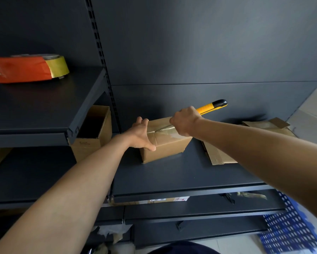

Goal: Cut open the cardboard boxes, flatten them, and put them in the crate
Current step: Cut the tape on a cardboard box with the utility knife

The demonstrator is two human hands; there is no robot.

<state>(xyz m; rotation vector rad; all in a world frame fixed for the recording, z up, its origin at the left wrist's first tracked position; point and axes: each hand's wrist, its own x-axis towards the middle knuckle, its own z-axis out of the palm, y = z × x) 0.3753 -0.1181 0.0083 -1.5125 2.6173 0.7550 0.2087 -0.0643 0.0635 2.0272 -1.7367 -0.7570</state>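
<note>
A small taped cardboard box stands on the dark shelf. My left hand holds its left end, fingers over the top edge and thumb on the front face. My right hand grips a yellow and black utility knife; its blade lies on the tape seam along the box's top. A flattened cardboard box lies on the shelf to the right, partly hidden by my right forearm. The blue perforated crate stands on the floor at the lower right.
An open empty cardboard box stands to the left under an upper shelf, which carries an orange tape dispenser with a yellowish roll. More cardboard lies on the shelf below. Torn scraps sit near the floor.
</note>
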